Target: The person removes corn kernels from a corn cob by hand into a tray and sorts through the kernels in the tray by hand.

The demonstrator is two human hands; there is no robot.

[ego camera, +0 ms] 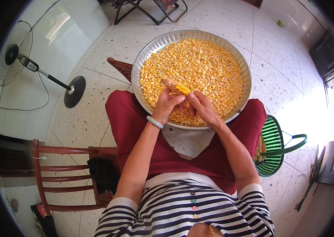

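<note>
A partly shelled corn cob [181,88] is held over a wide round metal basin [139,56] of loose yellow corn kernels [202,62]. The cob's far end is bare and brownish; yellow kernels remain towards its near end. My left hand [169,103], with a pale bangle at the wrist, grips the cob from the left. The fingers of my right hand [201,106] are bent at the cob's near end, the thumb against or close to the kernels; whether they grip it is hard to tell. The basin's near edge lies by my knees.
A green woven basket [273,166] with cobs inside stands right of my leg. On the left are a reddish wooden chair [66,179] bearing a black cloth [103,174] and a standing fan [75,91]. A folding chair [137,9] stands beyond the basin.
</note>
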